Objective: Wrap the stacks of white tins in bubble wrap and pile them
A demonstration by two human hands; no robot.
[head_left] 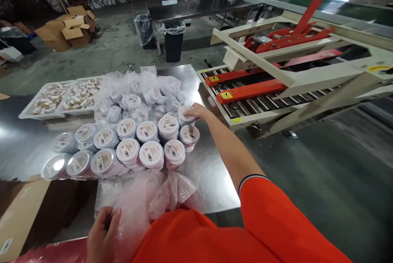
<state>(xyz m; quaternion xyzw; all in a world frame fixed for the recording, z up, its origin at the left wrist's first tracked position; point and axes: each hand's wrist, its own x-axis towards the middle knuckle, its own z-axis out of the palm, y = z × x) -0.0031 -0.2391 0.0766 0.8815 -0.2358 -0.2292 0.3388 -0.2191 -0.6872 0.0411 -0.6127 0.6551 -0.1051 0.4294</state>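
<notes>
Metal table [215,173], bare and shiny along its right side, bearing the goods listed below.

Round labelled discs [151,154], pale, in many stacks: set in rough rows across the middle of the table, labels upward; several stacks at the left lean over.

One disc stack [183,120], far right corner of the group: touched by the right hand [198,111]. Fingers lie close together over its top edge; whether they pinch a disc cannot be told.

Bubble wrap [135,201], clear, crumpled: at the near edge, in front of the discs and against the person's body. Left hand [103,232] at its left end, thumb and forefinger curved toward each other; whether they pinch the wrap cannot be told.

Wrapped bundles [132,101], clear covering, heaped just behind the disc stacks.

White baskets, two, side by side at the far left of the table: left basket [39,117] and right basket [78,112], both holding small white-and-tan pieces.

Cardboard carton [23,214], lower left, beside the table.

Roller conveyor [245,105], with red bars, to the right.

Black bin [174,44], plastic-lined, on the floor beyond.

Orange-red shirt [276,218], worn by the person.
</notes>
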